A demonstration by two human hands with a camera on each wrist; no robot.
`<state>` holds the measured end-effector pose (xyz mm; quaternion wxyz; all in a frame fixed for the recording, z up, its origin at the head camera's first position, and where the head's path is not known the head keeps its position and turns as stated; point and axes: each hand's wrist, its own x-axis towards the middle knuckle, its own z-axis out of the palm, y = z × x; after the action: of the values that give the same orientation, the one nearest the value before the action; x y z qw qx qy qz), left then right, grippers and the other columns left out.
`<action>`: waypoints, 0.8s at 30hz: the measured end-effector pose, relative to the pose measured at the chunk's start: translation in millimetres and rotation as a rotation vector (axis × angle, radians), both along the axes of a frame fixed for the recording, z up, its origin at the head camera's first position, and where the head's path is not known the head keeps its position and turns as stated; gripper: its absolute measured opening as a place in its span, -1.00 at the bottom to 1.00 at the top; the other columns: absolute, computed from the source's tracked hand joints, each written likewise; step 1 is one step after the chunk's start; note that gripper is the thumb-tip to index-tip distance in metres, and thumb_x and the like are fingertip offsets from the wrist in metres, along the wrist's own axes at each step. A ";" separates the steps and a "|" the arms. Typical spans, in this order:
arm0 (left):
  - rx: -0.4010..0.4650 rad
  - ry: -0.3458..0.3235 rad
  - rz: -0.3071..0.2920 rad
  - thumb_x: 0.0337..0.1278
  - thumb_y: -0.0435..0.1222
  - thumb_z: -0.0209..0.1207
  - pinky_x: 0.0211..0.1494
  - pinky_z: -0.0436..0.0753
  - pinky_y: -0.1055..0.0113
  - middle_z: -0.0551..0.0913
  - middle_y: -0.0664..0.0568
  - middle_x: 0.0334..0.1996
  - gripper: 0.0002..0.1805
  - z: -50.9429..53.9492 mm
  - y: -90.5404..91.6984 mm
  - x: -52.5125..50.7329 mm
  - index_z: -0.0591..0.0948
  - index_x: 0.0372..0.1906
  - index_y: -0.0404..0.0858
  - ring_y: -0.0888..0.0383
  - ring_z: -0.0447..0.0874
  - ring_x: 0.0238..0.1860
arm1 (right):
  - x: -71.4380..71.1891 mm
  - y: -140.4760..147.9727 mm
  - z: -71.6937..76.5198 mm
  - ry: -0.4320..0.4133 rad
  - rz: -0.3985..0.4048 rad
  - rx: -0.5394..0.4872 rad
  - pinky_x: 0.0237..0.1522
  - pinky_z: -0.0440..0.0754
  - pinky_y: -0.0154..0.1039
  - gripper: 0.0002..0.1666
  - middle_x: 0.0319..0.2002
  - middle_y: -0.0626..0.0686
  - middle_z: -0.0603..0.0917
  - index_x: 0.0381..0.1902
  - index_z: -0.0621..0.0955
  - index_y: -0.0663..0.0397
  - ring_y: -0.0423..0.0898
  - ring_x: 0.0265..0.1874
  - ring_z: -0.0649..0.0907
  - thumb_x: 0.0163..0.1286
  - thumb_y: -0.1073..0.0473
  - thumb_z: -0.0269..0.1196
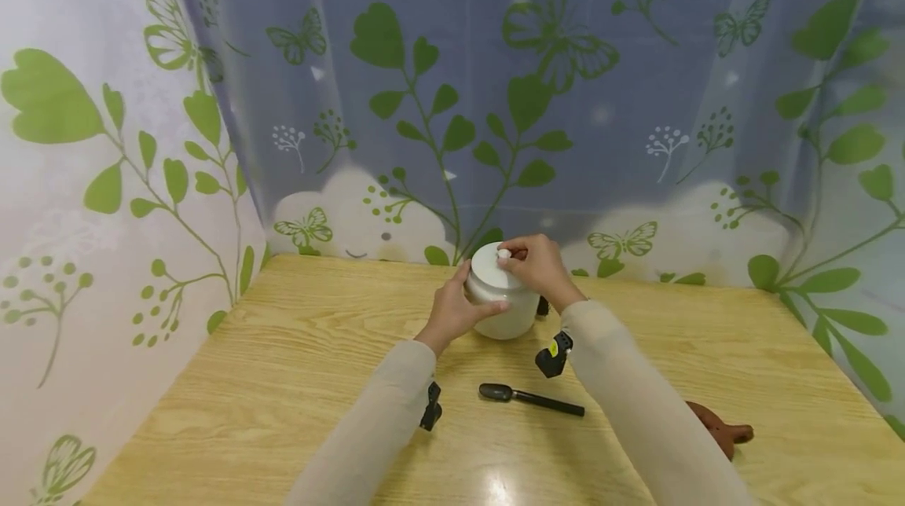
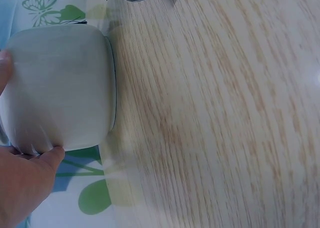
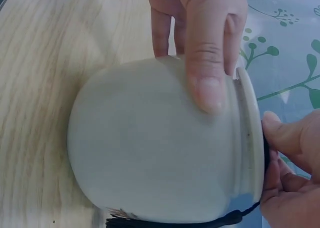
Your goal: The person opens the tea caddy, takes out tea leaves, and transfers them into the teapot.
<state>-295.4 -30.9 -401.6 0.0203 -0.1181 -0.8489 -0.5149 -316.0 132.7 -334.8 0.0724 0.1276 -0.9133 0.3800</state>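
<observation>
A white ceramic jar (image 1: 505, 321) stands upright near the back of the wooden table, its round lid (image 1: 488, 264) on top. My left hand (image 1: 452, 308) grips the jar's left side, thumb across the front and fingers round the far side; the right wrist view shows that thumb (image 3: 207, 82) pressed on the wall. Above, my right hand (image 1: 540, 264) pinches the small white lid knob (image 1: 503, 254) between thumb and fingers. A black tassel (image 3: 175, 223) on a cord hangs along the jar's side. Whether the lid is lifted at all, I cannot tell.
Nearer than the jar lies a black spoon-like utensil (image 1: 540, 401) on the table (image 1: 318, 357). A reddish-brown clay pot (image 1: 717, 429) sits at the right, partly hidden by my right sleeve. Behind the table hangs a leaf-and-butterfly curtain (image 1: 452, 97).
</observation>
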 end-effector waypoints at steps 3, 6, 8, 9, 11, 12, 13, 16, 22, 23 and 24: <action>-0.008 0.000 0.003 -0.12 0.03 0.44 0.25 0.46 0.02 0.32 -0.16 0.37 0.12 -0.4 -0.7 0.1 0.10 0.50 -0.23 -0.11 0.39 0.28 | 0.7 -1.8 -3.5 0.007 -0.009 -0.020 -0.29 0.65 -0.17 -0.65 -0.23 0.17 0.69 0.00 0.68 0.21 0.01 -0.27 0.63 0.30 0.16 0.32; -0.017 0.002 0.001 -0.11 0.03 0.44 0.26 0.46 0.02 0.31 -0.16 0.37 0.12 -0.7 -0.1 0.1 0.10 0.50 -0.24 -0.11 0.38 0.29 | 1.2 -2.2 -6.8 0.044 -0.011 -0.010 -0.33 0.64 -0.19 -0.64 -0.26 0.17 0.68 -0.02 0.68 0.23 0.00 -0.31 0.62 0.29 0.14 0.33; -0.019 0.007 -0.002 -0.11 0.03 0.43 0.25 0.47 0.02 0.32 -0.17 0.37 0.12 -0.3 0.4 0.1 0.09 0.50 -0.24 -0.11 0.39 0.28 | 1.4 -2.0 -7.8 0.069 -0.011 0.002 -0.35 0.62 -0.20 -0.64 -0.28 0.18 0.67 -0.03 0.68 0.24 0.00 -0.32 0.61 0.28 0.14 0.34; -0.016 0.010 -0.004 -0.11 0.03 0.43 0.24 0.47 0.01 0.32 -0.18 0.36 0.11 0.1 0.7 0.1 0.10 0.50 -0.24 -0.12 0.40 0.27 | 1.4 -1.8 -7.8 0.079 -0.011 0.007 -0.35 0.61 -0.20 -0.64 -0.28 0.18 0.66 -0.04 0.69 0.24 0.01 -0.32 0.60 0.28 0.13 0.34; -0.017 0.011 -0.004 -0.11 0.03 0.44 0.23 0.48 0.01 0.34 -0.18 0.35 0.11 0.1 1.0 0.6 0.10 0.50 -0.22 -0.12 0.41 0.26 | 1.4 -1.1 -8.3 0.088 -0.009 0.018 -0.37 0.61 -0.20 -0.64 -0.28 0.19 0.65 -0.04 0.69 0.26 0.01 -0.33 0.60 0.28 0.13 0.34; -0.017 0.013 -0.003 -0.11 0.03 0.44 0.22 0.48 0.01 0.34 -0.18 0.35 0.11 0.3 1.2 0.8 0.10 0.50 -0.21 -0.12 0.42 0.26 | 1.2 -1.0 -7.9 0.086 -0.011 0.020 -0.37 0.60 -0.21 -0.64 -0.28 0.19 0.65 -0.05 0.69 0.26 0.01 -0.33 0.60 0.28 0.13 0.34; -0.018 0.013 -0.003 -0.11 0.03 0.43 0.23 0.48 0.01 0.34 -0.18 0.35 0.11 0.3 1.3 0.7 0.10 0.50 -0.20 -0.12 0.42 0.26 | 0.9 -0.7 -7.6 0.082 -0.010 0.024 -0.38 0.60 -0.21 -0.64 -0.28 0.20 0.66 -0.04 0.69 0.26 0.01 -0.34 0.60 0.29 0.13 0.33; -0.019 0.019 0.000 -0.12 0.03 0.44 0.24 0.46 0.01 0.33 -0.19 0.36 0.12 0.2 1.7 0.3 0.09 0.50 -0.22 -0.12 0.40 0.27 | -1.0 0.4 -6.2 0.066 -0.004 0.034 -0.40 0.60 -0.23 -0.64 -0.29 0.19 0.69 -0.03 0.69 0.26 0.01 -0.36 0.62 0.29 0.13 0.33; -0.022 0.012 0.008 -0.14 0.03 0.45 0.29 0.43 0.02 0.31 -0.20 0.37 0.13 -0.2 1.9 0.0 0.09 0.51 -0.22 -0.12 0.36 0.30 | -3.8 2.3 -4.1 0.018 0.006 0.039 -0.40 0.58 -0.27 -0.65 -0.27 0.19 0.71 -0.03 0.69 0.25 -0.01 -0.37 0.62 0.30 0.14 0.32; -0.021 0.013 0.007 -0.14 0.03 0.45 0.29 0.43 0.02 0.32 -0.20 0.37 0.13 -0.2 1.9 -0.2 0.10 0.50 -0.22 -0.12 0.37 0.30 | -3.8 2.5 -3.7 0.015 0.009 0.035 -0.40 0.58 -0.27 -0.65 -0.27 0.19 0.71 -0.03 0.69 0.25 -0.01 -0.37 0.62 0.30 0.15 0.32; -0.017 0.013 0.008 -0.13 0.03 0.45 0.29 0.42 0.01 0.32 -0.20 0.36 0.13 0.2 1.8 -0.2 0.10 0.50 -0.23 -0.12 0.37 0.30 | -3.7 2.5 -3.2 0.013 0.011 0.032 -0.40 0.58 -0.26 -0.65 -0.27 0.19 0.71 -0.03 0.69 0.25 -0.01 -0.37 0.62 0.30 0.15 0.32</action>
<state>-295.7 -29.0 -401.4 0.0269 -0.1184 -0.8536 -0.5066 -319.7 135.2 -338.1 0.0743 0.1365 -0.9180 0.3649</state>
